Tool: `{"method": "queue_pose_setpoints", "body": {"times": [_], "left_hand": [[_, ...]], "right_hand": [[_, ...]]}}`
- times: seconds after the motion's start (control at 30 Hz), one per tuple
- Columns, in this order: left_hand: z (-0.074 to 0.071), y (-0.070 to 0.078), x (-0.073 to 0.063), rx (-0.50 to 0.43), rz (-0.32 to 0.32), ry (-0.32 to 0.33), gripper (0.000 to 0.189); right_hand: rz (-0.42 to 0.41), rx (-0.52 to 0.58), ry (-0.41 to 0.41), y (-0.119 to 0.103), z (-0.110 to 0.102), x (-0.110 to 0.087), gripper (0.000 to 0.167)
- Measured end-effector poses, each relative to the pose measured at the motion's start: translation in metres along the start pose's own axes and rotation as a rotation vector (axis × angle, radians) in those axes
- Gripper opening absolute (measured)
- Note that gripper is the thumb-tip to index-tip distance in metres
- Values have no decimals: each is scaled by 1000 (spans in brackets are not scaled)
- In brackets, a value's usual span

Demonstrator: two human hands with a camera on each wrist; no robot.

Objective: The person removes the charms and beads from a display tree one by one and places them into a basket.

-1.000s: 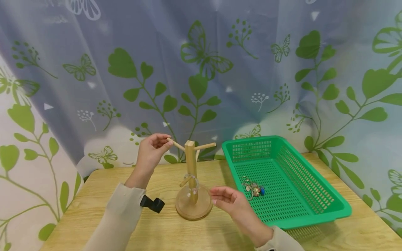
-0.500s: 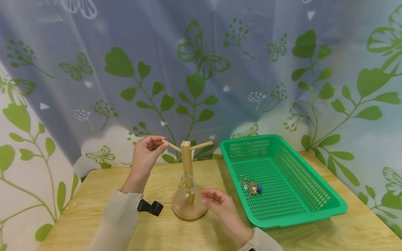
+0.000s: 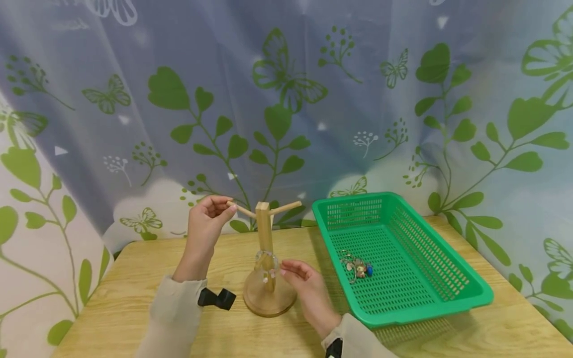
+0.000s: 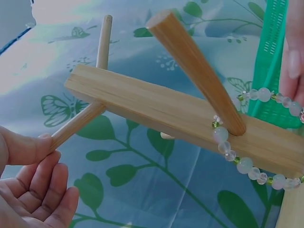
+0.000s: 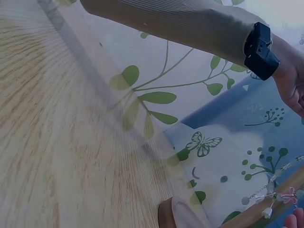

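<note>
A wooden stand [image 3: 265,231] with pegs rises from a round base [image 3: 268,298]. My left hand [image 3: 207,221] pinches the tip of its upper left peg [image 4: 78,124] between thumb and fingers. Around a lower peg [image 4: 199,71] hangs a bracelet [image 4: 244,165] of pale and green beads. The bracelet's pink bow charm [image 5: 289,195] and a white flower charm show in the right wrist view. My right hand [image 3: 309,293] is beside the bracelet, fingers loosely bent and fingertips very close to it; whether they touch cannot be told.
Right of the stand, a green plastic basket [image 3: 447,313] contains a small heap of jewelry [image 3: 357,266] with metal rings and a blue piece. A wooden table [image 3: 134,288] carries both. Behind it hangs a leaf-and-butterfly patterned curtain [image 3: 201,49].
My right hand has moved left and slightly up, closer to the bracelet. The left hand keeps its pinch on the peg tip. The head view has shifted slightly.
</note>
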State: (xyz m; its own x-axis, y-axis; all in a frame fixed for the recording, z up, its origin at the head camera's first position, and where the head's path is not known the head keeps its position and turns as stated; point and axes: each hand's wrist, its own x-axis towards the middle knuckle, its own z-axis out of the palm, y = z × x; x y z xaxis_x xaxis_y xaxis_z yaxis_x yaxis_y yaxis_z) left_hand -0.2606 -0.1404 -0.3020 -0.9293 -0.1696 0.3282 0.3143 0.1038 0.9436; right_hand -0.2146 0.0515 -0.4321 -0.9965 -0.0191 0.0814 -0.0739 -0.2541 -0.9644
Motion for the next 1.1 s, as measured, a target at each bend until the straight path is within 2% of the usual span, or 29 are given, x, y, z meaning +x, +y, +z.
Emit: {"method": "queue_pose_setpoints", "body": {"times": [0.27, 0.5, 0.67, 0.87, 1.1], "left_hand": [[-3, 4, -3, -8, 13, -12, 17], [-8, 3, -4, 19, 49, -90, 12], [-11, -1, -4, 45, 78, -131, 11], [-13, -3, -2, 53, 77, -134, 11], [-15, -2, -1, 21, 67, -134, 7]], "right_hand": [[-3, 44, -8, 5, 5, 7, 31], [-22, 27, -6, 8, 6, 7, 30], [-2, 16, -2, 9, 7, 6, 30], [-12, 16, -2, 3, 11, 4, 27], [-49, 29, -10, -7, 15, 2, 25]]}}
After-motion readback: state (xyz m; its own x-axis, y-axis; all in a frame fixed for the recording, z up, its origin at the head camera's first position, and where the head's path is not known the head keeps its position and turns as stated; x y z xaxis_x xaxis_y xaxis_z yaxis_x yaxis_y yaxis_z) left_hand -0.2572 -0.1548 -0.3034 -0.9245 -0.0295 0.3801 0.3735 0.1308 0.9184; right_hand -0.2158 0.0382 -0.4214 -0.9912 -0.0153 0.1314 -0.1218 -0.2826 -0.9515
